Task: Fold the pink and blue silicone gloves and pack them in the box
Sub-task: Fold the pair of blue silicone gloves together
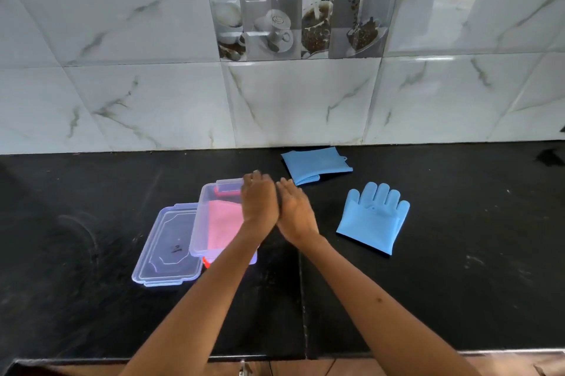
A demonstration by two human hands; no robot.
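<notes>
A clear plastic box [204, 222] stands on the black counter, and a folded pink glove [224, 222] lies inside it. My left hand [259, 198] hovers over the box's right side, fingers apart, holding nothing. Right beside it my right hand [295, 207] is also open and empty, just right of the box. A folded blue glove [315, 164] lies near the wall behind my hands. Another blue glove [374, 216] lies flat and unfolded to the right, fingers pointing toward the wall.
The box's clear lid [166, 248] lies on the counter at the box's left, partly under it. A marble-tiled wall [275, 100] rises behind the black counter [458, 284]. The counter's front edge runs along the bottom of the view.
</notes>
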